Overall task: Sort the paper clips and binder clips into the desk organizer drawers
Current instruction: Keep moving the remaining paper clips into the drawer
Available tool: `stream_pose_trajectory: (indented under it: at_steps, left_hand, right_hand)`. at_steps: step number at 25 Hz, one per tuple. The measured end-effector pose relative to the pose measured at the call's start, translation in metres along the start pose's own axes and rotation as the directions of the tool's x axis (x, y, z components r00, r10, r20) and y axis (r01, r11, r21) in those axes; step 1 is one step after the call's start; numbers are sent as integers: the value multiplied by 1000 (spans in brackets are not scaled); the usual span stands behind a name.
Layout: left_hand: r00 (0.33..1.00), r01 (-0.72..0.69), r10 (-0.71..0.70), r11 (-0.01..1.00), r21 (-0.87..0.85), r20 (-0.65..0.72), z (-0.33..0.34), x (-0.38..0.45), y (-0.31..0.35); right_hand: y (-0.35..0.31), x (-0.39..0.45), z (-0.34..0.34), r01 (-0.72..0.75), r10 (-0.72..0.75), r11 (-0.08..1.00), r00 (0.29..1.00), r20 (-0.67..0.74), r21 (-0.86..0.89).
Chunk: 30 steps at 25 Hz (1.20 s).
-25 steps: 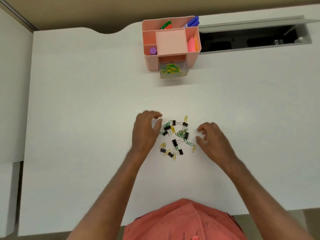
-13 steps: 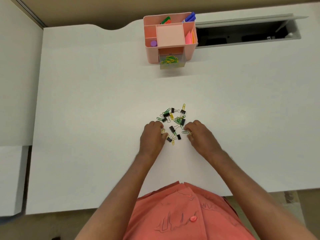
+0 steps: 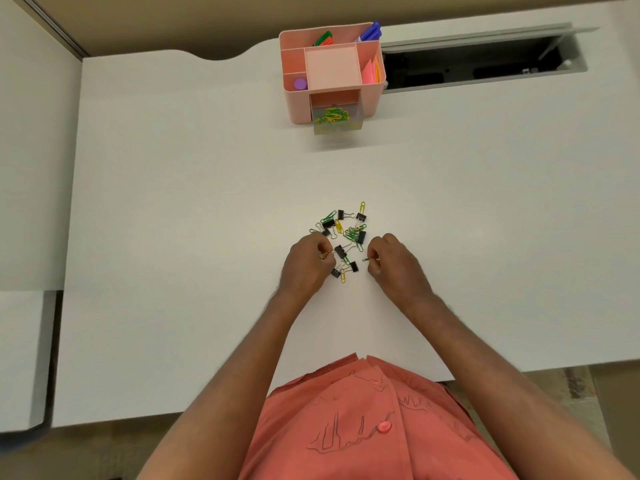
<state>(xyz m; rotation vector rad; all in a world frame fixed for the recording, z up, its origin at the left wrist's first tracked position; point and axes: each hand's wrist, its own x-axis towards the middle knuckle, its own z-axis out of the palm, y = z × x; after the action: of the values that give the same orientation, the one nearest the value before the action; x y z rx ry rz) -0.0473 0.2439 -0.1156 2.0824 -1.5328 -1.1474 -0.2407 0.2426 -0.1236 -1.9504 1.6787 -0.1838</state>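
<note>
A loose pile (image 3: 346, 233) of green and yellow paper clips and black binder clips lies mid-table. My left hand (image 3: 306, 263) pinches yellow paper clips (image 3: 325, 255) at the pile's near left edge. My right hand (image 3: 393, 263) pinches a green paper clip (image 3: 366, 259) at the near right edge. The pink desk organizer (image 3: 298, 105) stands at the far edge; its clear drawer (image 3: 337, 123) is pulled out and holds green and yellow paper clips.
The organizer's top compartments hold markers (image 3: 370, 32), sticky notes (image 3: 372, 71) and a purple cap (image 3: 300, 84). An open cable slot (image 3: 485, 67) lies in the desk to its right. The white desk (image 3: 173, 202) stretches wide on both sides; a lower side surface (image 3: 20, 358) sits at left.
Both hands came toward me from the pile's sides to its near edge and closed their fingers on paper clips. The camera view shifted, so the organizer looks farther away.
</note>
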Motion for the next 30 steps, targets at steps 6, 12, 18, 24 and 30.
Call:
stream_pose_trajectory:
  at_steps: [6, 12, 18, 24, 30]
  left_hand:
    - [994, 64, -87, 953, -296, -65, -10, 3, 0]
    - [970, -19, -23, 985, -170, -242, -22, 20, -13]
    - [988, -89, 99, 993, 81, -122, -29, 30, -19]
    - [993, -100, 112, 972, 213, -47, -25, 40, -12]
    - [982, -176, 189, 946, 271, -23, -26, 33, -12]
  right_hand:
    - [11, -6, -3, 37, -34, 997, 998, -45, 73]
    - [26, -20, -4, 45, -36, 996, 994, -107, 83]
    - [23, -17, -1, 95, -96, 995, 993, -62, -6]
    - [15, 5, -14, -40, 40, 999, 998, 43, 7]
    - [6, 7, -14, -33, 35, 999, 998, 48, -43]
